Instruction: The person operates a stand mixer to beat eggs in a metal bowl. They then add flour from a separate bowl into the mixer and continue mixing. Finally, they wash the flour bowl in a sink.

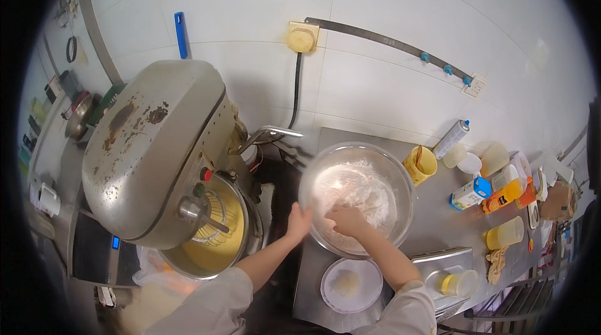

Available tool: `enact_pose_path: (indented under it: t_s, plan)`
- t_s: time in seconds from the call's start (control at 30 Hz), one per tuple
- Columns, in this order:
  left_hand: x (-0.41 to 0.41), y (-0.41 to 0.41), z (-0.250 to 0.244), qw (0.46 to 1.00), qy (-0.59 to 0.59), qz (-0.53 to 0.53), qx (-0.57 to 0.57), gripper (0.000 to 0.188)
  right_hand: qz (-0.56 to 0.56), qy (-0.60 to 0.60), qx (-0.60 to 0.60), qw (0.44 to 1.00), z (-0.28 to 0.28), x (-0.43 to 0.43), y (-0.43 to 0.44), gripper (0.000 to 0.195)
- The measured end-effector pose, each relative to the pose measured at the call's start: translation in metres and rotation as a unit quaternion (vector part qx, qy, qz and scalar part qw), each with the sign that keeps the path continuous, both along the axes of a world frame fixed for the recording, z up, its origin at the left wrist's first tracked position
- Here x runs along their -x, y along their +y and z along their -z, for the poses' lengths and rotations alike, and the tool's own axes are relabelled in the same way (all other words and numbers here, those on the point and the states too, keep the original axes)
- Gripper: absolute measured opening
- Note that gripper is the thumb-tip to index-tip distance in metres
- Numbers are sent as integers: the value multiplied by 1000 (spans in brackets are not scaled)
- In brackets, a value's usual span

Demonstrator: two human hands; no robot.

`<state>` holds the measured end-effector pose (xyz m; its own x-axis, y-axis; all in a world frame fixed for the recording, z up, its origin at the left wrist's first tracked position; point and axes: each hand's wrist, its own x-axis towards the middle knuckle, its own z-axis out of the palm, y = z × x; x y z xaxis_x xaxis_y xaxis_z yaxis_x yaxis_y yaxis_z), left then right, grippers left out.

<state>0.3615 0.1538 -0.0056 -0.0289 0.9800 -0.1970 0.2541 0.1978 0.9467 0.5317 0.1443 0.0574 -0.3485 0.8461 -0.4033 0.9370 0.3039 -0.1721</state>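
A wide stainless-steel mixing bowl (404, 203) stands on the metal worktop, with white flour-like powder (371, 189) heaped inside. At its left rim is my left hand (299, 223), gripping the edge. My right hand (348, 221) reaches down into the powder; its fingertips are partly hidden, so I cannot see whether they hold anything. Just below the bowl sits a round white tub (328, 300) with a pale substance inside. To the left is a large planetary mixer (164, 147), its wire whisk (211, 222) hanging in a mixer bowl of yellow mixture (206, 253).
Right of the bowl stand a yellow jug (421, 171), a spray can (450, 140), a carton (469, 194) and an orange bottle (502, 196). A kitchen scale (443, 260) carries a cup of yellow liquid (459, 284). A crumpled cloth (496, 264) lies near the worktop's front edge.
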Motion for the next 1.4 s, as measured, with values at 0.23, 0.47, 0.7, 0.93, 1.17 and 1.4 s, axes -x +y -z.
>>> enact_pose_path:
  t_s: [0.23,0.47,0.7,0.93,1.17,1.4]
  plan:
    - [1,-3,-8,1000,8,16,12,36,42,-37,-116,992,6,-58,57,46]
    - [-4,-11,-20,998,-45,-10,-44,36,17,-91,68,993,-16,-53,5,28]
    - [0,-4,-10,1000,-3,14,-22,36,-61,1,-162,985,32,-20,66,40]
    - [-5,-6,-12,999,-33,7,-13,33,150,-42,67,985,17,-109,43,47]
    - [-4,-10,-15,999,-46,-4,-13,32,-136,-64,74,986,12,0,29,38]
    - [2,-8,-12,1000,-5,5,-17,35,87,-29,-40,995,23,-54,76,52]
